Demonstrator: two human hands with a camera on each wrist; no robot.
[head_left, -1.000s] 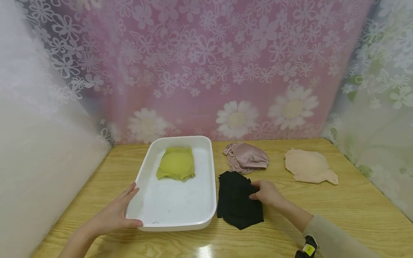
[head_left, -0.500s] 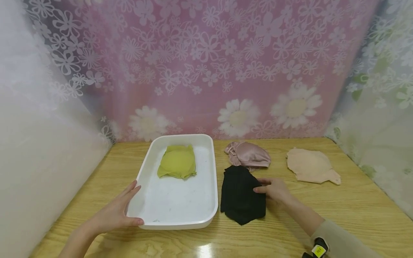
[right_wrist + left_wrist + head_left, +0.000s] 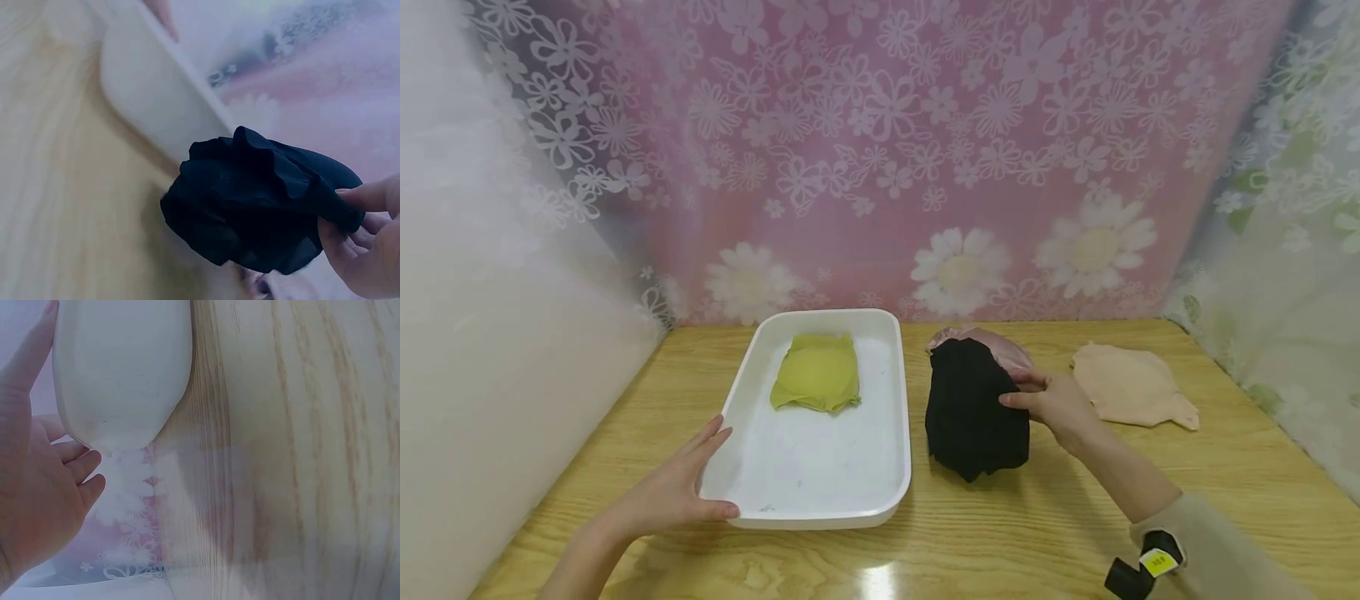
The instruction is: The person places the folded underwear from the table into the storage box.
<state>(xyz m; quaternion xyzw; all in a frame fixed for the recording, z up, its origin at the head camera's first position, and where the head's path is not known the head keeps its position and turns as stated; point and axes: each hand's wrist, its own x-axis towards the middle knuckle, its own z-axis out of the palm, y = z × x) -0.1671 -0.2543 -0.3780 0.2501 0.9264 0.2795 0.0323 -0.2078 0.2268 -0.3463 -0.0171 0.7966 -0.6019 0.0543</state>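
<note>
Black cloth (image 3: 976, 408) is pinched at its right edge by the right hand (image 3: 1063, 407), right of frame centre. White tray (image 3: 812, 467), left of centre, is touched by the left hand (image 3: 664, 493), fingers spread. Judged risks: folds loosened by the one-edge hold; pink cloth (image 3: 1006, 347) behind dragged if snagged.

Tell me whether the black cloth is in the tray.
Out: the right hand pinches the black cloth above the table, beside the tray.

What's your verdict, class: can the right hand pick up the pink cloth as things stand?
Probably not yet: the right hand is pinching the black cloth, which partly hides the pink cloth in the head view. The hand likely needs freeing first.
</note>
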